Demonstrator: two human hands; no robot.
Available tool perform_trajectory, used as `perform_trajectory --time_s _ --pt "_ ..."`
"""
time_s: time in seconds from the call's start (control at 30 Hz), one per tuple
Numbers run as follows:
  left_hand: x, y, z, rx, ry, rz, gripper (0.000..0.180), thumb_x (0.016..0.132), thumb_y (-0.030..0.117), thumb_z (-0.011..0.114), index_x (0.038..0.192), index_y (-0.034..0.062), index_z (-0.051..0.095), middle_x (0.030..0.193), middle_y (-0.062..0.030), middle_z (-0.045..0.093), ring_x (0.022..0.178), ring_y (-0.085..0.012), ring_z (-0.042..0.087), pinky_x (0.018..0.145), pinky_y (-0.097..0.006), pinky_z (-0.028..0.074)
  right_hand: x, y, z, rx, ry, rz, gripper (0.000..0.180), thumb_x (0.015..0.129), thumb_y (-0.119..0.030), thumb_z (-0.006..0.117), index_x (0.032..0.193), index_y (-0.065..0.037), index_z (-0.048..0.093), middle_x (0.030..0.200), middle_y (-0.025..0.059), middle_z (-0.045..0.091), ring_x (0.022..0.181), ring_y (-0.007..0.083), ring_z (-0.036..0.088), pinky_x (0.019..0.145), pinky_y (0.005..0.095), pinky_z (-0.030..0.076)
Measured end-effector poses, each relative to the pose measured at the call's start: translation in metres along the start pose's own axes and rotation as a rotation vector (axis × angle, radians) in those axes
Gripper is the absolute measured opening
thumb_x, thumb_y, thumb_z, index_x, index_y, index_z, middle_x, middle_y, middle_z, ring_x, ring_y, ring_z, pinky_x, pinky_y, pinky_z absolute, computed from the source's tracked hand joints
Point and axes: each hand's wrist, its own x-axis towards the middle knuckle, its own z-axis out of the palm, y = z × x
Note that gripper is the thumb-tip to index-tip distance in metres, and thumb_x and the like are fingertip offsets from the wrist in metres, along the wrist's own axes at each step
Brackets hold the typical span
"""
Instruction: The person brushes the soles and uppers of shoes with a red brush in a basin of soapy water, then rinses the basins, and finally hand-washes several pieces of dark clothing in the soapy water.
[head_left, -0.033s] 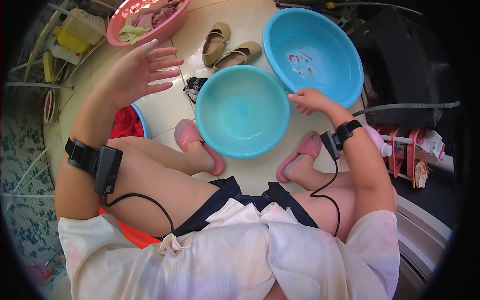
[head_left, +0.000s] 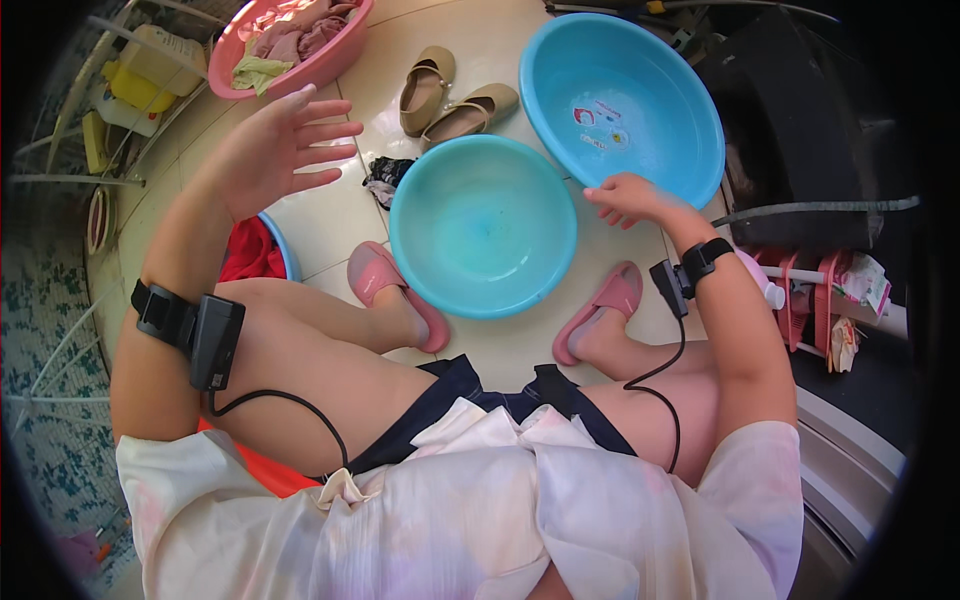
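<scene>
Pale floor tiles are seen underfoot. Fingers of the left hand are spread wide, nothing held, raised at ten o'clock from the teal basin. The right hand, loosely curled and empty, is rested by that basin's two-o'clock rim, beside the larger blue basin.

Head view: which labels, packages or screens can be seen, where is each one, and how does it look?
Sticker: inside the large blue basin at the top right; small, red, white and blue patches.
Yellow container: on the rack at the far left; boxy, label not readable.
Packets: on the pink rack at the right edge, beyond the right hand; white with coloured print.
No screens in view.
</scene>
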Motion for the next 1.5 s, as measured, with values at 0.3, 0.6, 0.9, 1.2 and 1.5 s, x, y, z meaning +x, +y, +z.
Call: perform_trajectory --time_s 0.3,0.6,0.9,1.2,1.5 --pt "0.06 0.009 0.036 0.151 0.096 -0.168 0.047 0.096 0.041 0.048 0.13 0.009 0.049 0.12 -0.0077 0.059 0.105 -0.019 0.057 0.092 -0.035 0.046 -0.027 0.113 -0.154 0.408 0.63 0.123 0.039 0.087 -0.034 0.057 0.113 -0.004 0.059 0.095 0.0093 0.064 0.078 0.0187 0.061 0.068 0.0319 0.052" --pt "0.243 0.029 0.073 0.199 0.12 -0.154 0.041 0.096 0.042 0.048 0.123 0.0108 0.054 0.111 -0.0038 0.063 0.102 -0.0153 0.057 0.09 -0.033 0.044 0.025 0.201 -0.154 0.684 0.666 0.414 0.048 0.091 -0.037 0.057 0.127 -0.005 0.052 0.119 0.011 0.056 0.106 0.0219 0.055 0.087 0.0354 0.045" --pt "0.338 -0.01 0.145 -0.115 0.089 0.024 0.056 0.101 0.04 0.03 0.135 -0.002 0.043 0.137 -0.0123 0.045 0.127 -0.0233 0.041 0.11 -0.039 0.029 0.068 0.208 -0.173 1.401 0.836 0.325 0.038 0.097 -0.028 0.052 0.121 0.001 0.056 0.115 0.0147 0.064 0.104 0.0255 0.061 0.093 0.0431 0.048" --pt "0.326 -0.011 0.137 0.059 0.1 0.123 0.068 0.089 0.063 0.044 0.121 0.0044 0.059 0.129 -0.0122 0.051 0.125 -0.0259 0.039 0.108 -0.044 0.025 0.032 0.136 -0.172 1.419 0.885 0.16 0.041 0.099 -0.025 0.048 0.128 0.003 0.052 0.123 0.0206 0.059 0.106 0.0297 0.062 0.092 0.0365 0.05" --pt "0.303 -0.002 0.112 0.111 0.213 0.313 0.089 0.082 0.069 0.053 0.131 -0.0055 0.049 0.138 -0.0263 0.045 0.138 -0.0382 0.027 0.113 -0.048 0.016 -0.012 0.08 -0.186 1.525 0.996 -0.058 0.043 0.094 -0.028 0.059 0.123 0.003 0.056 0.123 0.0191 0.06 0.108 0.0311 0.06 0.094 0.0429 0.047"
